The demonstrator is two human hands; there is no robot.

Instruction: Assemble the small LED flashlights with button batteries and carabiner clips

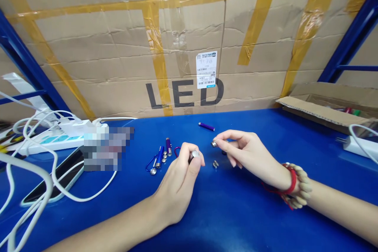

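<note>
"So, what is nearest?"

"The left hand [177, 185], its fingers curled around a small tube [195, 154] with a round silver end showing. Beside it, the right hand [252, 157] pinches a tiny silver piece [214, 144] between thumb and fingertip."

"And around them?"

"A loose silver piece [215, 164] lies between the hands on the blue table [251, 216]. Left of them rest a blue tube [160, 156] and a short purple tube [168, 146] (small silver discs [164, 157] sit between). Farther back: a long purple tube [206, 126], then cardboard [118, 55] lettered LED."
</note>
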